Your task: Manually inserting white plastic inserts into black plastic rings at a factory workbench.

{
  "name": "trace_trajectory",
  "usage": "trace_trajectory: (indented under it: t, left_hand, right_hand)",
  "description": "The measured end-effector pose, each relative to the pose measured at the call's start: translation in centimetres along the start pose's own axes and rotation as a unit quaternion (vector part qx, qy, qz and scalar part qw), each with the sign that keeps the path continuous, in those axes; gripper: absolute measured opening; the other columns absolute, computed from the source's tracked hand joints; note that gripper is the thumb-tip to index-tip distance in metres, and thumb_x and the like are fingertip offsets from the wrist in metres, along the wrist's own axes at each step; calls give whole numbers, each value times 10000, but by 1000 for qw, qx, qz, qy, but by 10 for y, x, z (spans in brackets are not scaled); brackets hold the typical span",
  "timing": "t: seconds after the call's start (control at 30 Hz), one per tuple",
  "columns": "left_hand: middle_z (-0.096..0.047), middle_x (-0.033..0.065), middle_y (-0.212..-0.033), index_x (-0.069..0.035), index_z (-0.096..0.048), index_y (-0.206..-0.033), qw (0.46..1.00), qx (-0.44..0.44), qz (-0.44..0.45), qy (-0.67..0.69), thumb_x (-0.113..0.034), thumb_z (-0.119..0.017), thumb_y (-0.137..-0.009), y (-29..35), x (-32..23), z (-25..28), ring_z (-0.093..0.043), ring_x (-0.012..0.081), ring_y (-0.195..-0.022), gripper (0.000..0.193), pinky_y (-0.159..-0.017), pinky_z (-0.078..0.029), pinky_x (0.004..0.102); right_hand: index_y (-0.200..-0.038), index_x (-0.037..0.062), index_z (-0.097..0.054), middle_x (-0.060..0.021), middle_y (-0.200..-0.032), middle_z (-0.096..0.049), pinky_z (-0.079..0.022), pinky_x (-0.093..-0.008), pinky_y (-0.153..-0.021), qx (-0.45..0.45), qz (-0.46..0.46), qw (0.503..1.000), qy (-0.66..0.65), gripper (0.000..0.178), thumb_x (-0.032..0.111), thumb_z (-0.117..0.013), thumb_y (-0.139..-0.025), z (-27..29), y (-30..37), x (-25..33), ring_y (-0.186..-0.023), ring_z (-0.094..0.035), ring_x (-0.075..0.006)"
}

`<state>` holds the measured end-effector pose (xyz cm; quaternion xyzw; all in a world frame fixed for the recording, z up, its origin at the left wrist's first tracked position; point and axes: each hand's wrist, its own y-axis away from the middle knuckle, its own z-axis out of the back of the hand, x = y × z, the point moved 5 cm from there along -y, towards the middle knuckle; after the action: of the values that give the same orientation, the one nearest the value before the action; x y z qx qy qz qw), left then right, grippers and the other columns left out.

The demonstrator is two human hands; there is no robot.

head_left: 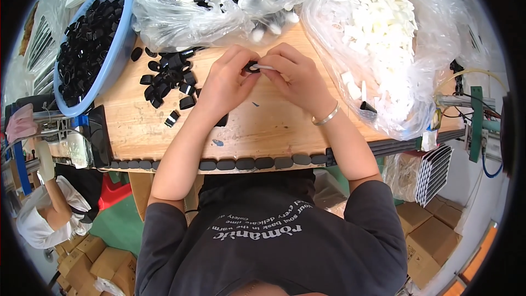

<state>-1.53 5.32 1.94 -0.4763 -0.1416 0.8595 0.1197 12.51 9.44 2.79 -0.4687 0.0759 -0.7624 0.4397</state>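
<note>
My left hand (229,79) and my right hand (296,77) meet above the wooden table (268,126), fingers pinched. Between the left fingertips is a small black plastic ring (251,67), partly covered by the fingers. A slim white plastic piece (267,67) is pinched in my right fingers, its end at or in the ring; which, I cannot tell. Left of my left hand lies a loose pile of black rings (170,74). A bag of white pieces (383,27) lies open beyond my right hand.
A blue basin (129,27) full of black rings stands at the left. At the back, a clear bag (192,24) holds black-and-white pieces. Black oval parts (241,163) line the front edge. Another person (52,214) sits at the far left, near cardboard boxes (112,263).
</note>
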Motion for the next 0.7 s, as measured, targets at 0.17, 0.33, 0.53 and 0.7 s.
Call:
trace_trajectory:
  t: [0.17, 0.33, 0.53, 0.7]
  left_hand:
    - [-603, 121, -895, 7, -605, -994, 999, -33, -14, 6, 59, -684, -724, 0, -3, 3, -622, 217, -722, 286, -622, -512, 292]
    - [-622, 102, -839, -14, -620, -1015, 996, -81, 9, 33, 53, -712, -700, 2, -5, 7, -602, 184, -707, 335, -629, -497, 275]
    - [-625, 94, -847, -38, -622, -1014, 995, -102, -12, 8, 42, -722, -693, 2, -11, 12, -598, 192, -717, 346, -632, -489, 284]
    - [-627, 91, -851, -38, -622, -1008, 993, -114, -16, -1, 44, -721, -695, 2, -13, 10, -603, 187, -723, 339, -637, -490, 278]
  right_hand:
    - [-913, 45, -673, -61, -861, -594, -479, -260, -602, -19, -5, 1000, -21, 178, -35, -701, -756, -3, -1, 1, -717, -587, -175]
    - [-923, 43, -701, -49, -919, -584, -479, -253, -698, -39, -68, 991, -110, 183, -30, -709, -756, -3, -3, -1, -812, -580, -152]
    - [-946, 40, -693, -46, -986, -578, -466, -252, -783, -24, -94, 982, -162, 188, -22, -701, -768, -8, -2, -7, -902, -573, -147]
    - [-992, 29, -674, -47, -1013, -597, -484, -246, -797, -3, -126, 973, -193, 170, 5, -673, -823, -12, 3, -14, -914, -595, -135]
